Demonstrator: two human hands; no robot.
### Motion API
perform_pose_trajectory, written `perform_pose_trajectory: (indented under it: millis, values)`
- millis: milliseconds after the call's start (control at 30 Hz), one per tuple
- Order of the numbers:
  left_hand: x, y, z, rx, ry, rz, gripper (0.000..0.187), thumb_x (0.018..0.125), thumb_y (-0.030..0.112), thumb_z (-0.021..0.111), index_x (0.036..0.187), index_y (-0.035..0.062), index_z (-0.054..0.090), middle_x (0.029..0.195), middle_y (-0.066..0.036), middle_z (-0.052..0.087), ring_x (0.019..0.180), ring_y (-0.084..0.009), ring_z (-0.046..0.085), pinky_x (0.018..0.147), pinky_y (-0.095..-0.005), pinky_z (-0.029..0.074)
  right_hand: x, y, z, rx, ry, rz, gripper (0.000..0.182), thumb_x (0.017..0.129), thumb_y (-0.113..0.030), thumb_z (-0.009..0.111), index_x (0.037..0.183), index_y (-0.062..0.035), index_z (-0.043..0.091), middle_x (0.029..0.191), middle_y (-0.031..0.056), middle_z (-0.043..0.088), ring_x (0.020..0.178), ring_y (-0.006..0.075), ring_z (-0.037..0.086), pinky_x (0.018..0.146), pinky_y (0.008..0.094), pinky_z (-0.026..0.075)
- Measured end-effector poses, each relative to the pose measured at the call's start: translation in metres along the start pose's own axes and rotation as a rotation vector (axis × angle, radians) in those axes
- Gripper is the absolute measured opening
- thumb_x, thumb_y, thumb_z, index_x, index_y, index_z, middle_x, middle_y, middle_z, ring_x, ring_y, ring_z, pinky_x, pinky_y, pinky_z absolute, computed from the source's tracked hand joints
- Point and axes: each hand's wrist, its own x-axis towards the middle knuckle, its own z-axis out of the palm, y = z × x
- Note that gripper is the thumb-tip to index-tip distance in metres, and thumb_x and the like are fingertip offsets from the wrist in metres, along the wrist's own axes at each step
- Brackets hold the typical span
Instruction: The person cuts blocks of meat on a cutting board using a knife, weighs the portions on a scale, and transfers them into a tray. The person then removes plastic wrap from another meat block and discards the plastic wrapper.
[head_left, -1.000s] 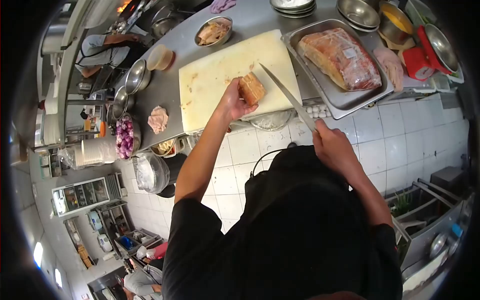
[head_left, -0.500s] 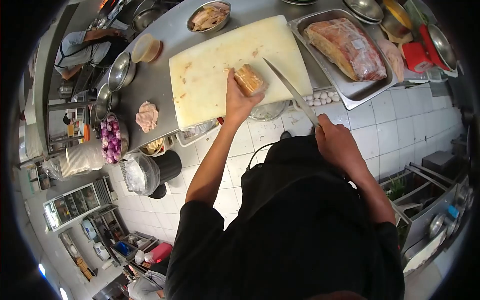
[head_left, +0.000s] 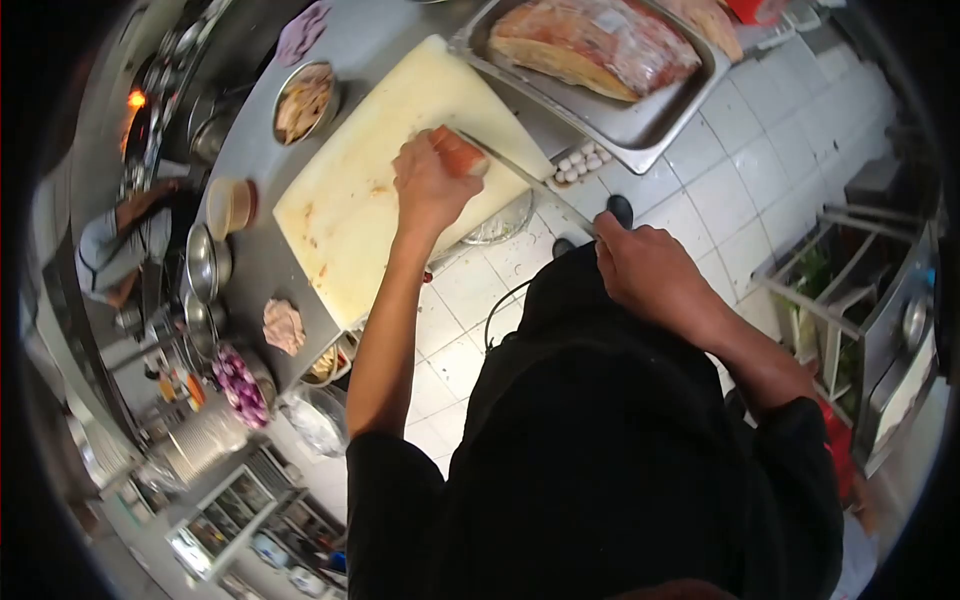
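On the pale cutting board (head_left: pixel 340 210), my left hand (head_left: pixel 432 188) grips a chunk of meat (head_left: pixel 459 153) whose orange-red face shows; its fingers are slightly blurred. My right hand (head_left: pixel 640 262) is closed round the handle of a long knife (head_left: pixel 525 176), over the floor in front of the board. The blade slants up and left, its tip beside the meat's upper right edge. Whether the blade touches the meat I cannot tell. A metal tray (head_left: pixel 640 158) at the upper right bears a large piece of wrapped meat (head_left: pixel 590 45).
Left of the board are a bowl of meat strips (head_left: pixel 303 102), a plastic tub (head_left: pixel 230 207), metal bowls (head_left: pixel 203 262), raw meat (head_left: pixel 284 326) and purple onions (head_left: pixel 240 386). Eggs (head_left: pixel 582 164) lie beyond the board's right edge. Another person (head_left: pixel 125 245) stands at the far left.
The view has turned and shifted. The meat chunk now shows an orange-red face where a tan one faced up. The knife tip is closer to the chunk.
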Motion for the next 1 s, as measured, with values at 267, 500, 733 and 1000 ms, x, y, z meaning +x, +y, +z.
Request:
perform_pose_trajectory:
  millis: [267, 500, 733, 1000]
  values:
    - [-0.013, -0.007, 0.007, 0.004, 0.039, 0.043, 0.088, 0.063, 0.021, 0.078, 0.13, -0.0131, 0.032, 0.122, -0.026, 0.042, 0.119, -0.039, 0.038, 0.103, -0.0413, 0.034, -0.008, 0.001, -0.016, 0.197, -0.144, 0.009, 0.016, 0.088, -0.011, 0.051, 0.096, 0.0036, 0.049, 0.064, 0.0242, 0.059, 0.063, 0.0429, 0.061, 0.061, 0.0513, 0.048]
    - [-0.013, 0.006, 0.003, 0.032, -0.002, 0.033, 0.082, 0.063, 0.015, 0.077, 0.127, -0.0112, 0.033, 0.12, -0.025, 0.042, 0.117, -0.0392, 0.039, 0.101, -0.0432, 0.035, 0.011, -0.002, -0.029, 0.181, -0.337, 0.045, 0.022, 0.081, -0.001, 0.051, 0.101, 0.0057, 0.048, 0.068, 0.0229, 0.062, 0.067, 0.0412, 0.064, 0.062, 0.0474, 0.053]
    - [-0.012, 0.013, 0.0, -0.009, -0.039, 0.018, 0.074, 0.061, 0.008, 0.075, 0.122, -0.0054, 0.037, 0.117, -0.022, 0.043, 0.112, -0.0393, 0.041, 0.098, -0.0466, 0.036, 0.032, -0.009, -0.037, 0.175, -0.445, 0.085, 0.019, 0.082, 0.001, 0.051, 0.1, 0.0052, 0.047, 0.069, 0.0219, 0.062, 0.068, 0.0413, 0.065, 0.062, 0.0472, 0.053]
    - [-0.014, 0.001, 0.008, -0.085, 0.003, 0.112, 0.076, 0.057, 0.005, 0.077, 0.121, -0.0042, 0.037, 0.113, -0.021, 0.043, 0.106, -0.0411, 0.042, 0.094, -0.0487, 0.037, 0.108, -0.023, 0.018, 0.156, -0.277, 0.011, 0.018, 0.082, 0.001, 0.049, 0.099, 0.0045, 0.044, 0.082, 0.0264, 0.063, 0.081, 0.0419, 0.065, 0.069, 0.0482, 0.053]
